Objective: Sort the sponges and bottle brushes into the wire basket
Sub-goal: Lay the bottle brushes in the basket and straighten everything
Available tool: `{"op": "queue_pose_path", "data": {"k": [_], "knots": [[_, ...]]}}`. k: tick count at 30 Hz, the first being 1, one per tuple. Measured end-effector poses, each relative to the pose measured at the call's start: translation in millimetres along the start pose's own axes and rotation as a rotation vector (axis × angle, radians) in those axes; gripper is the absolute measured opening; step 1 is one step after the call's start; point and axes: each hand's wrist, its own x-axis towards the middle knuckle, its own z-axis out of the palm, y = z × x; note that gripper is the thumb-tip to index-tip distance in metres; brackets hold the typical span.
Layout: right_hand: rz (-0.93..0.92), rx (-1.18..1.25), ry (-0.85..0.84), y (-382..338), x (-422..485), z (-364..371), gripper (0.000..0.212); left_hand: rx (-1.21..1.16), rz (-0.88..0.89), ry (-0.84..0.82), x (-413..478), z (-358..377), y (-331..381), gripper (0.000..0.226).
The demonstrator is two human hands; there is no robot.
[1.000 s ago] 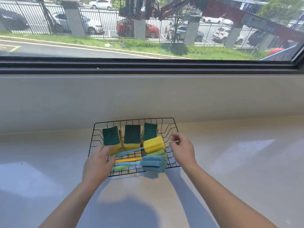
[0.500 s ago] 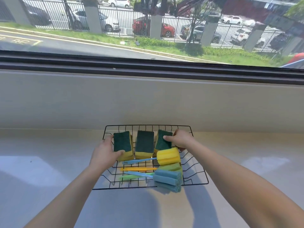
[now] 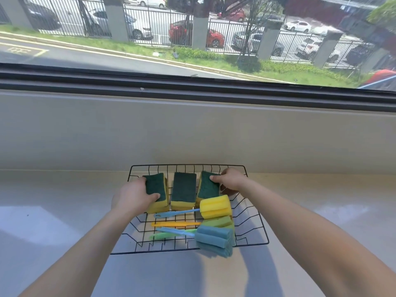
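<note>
In the basket [image 3: 252, 221] on the counter [image 3: 53, 200], the left hand [image 3: 134, 195] clasps the left sponge [image 3: 156, 192], the middle sponge [image 3: 184, 190] stands free, the right hand [image 3: 232, 179] pinches the right sponge [image 3: 209, 187], and the brushes [image 3: 214, 224] lie in front.

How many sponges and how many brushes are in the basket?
Sponges: 3, at left, middle and right
Bottle brushes: 3 foam heads that I can tell, yellow, green and blue
Total: 6 in the wire basket
</note>
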Motion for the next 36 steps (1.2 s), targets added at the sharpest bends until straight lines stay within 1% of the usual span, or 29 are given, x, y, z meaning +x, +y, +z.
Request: {"op": "queue_pose_path", "data": {"k": [2, 6, 9, 11, 15, 18, 21, 26, 28, 31, 32, 36], "knots": [[-0.016, 0.019, -0.006, 0.7, 2.3, 0.3, 0.048, 0.020, 0.005, 0.011, 1.6, 0.4, 0.6, 0.054], [-0.057, 0.057, -0.020, 2.0, 4.3, 2.1, 0.052, 0.024, 0.014, 0.041, 1.9, 2.7, 0.6, 0.054], [-0.094, 0.051, -0.045, 3.0, 3.8, 1.1, 0.050, 0.043, 0.027, 0.068, 0.8, 4.6, 1.2, 0.054], [-0.084, 0.074, -0.062, 4.5, 3.4, -1.3, 0.051, 0.051, 0.033, 0.086, 0.8, 5.6, 1.1, 0.056], [-0.054, 0.090, -0.090, 8.3, 2.3, -0.7, 0.060, 0.099, 0.036, 0.098, 0.6, 7.3, -0.3, 0.060], [-0.052, 0.210, -0.101, 10.0, 3.4, 4.9, 0.062, 0.103, 0.022, 0.096, 0.6, 7.8, -2.3, 0.063], [-0.082, 0.243, -0.112, 11.9, 5.0, 6.1, 0.060, 0.098, 0.016, 0.096, 0.4, 8.0, -3.5, 0.065], [-0.141, 0.294, -0.172, 12.3, 6.7, 4.9, 0.049, 0.056, 0.008, 0.081, 0.8, 9.7, -3.0, 0.069], [-0.158, 0.287, -0.184, 6.9, 6.0, 6.7, 0.043, 0.042, -0.001, 0.079, 0.7, 9.8, -2.7, 0.070], [-0.151, 0.268, -0.178, -2.0, 6.5, 9.1, 0.027, 0.045, -0.001, 0.076, 0.6, 9.5, -2.7, 0.069], [-0.147, 0.257, -0.181, -3.9, 6.9, 8.9, 0.025, 0.043, 0.000, 0.077, 0.6, 9.6, -3.1, 0.069], [-0.112, 0.230, -0.206, -4.4, 9.1, 3.9, 0.039, 0.025, 0.005, 0.088, -0.6, 10.3, -4.8, 0.068]]}}
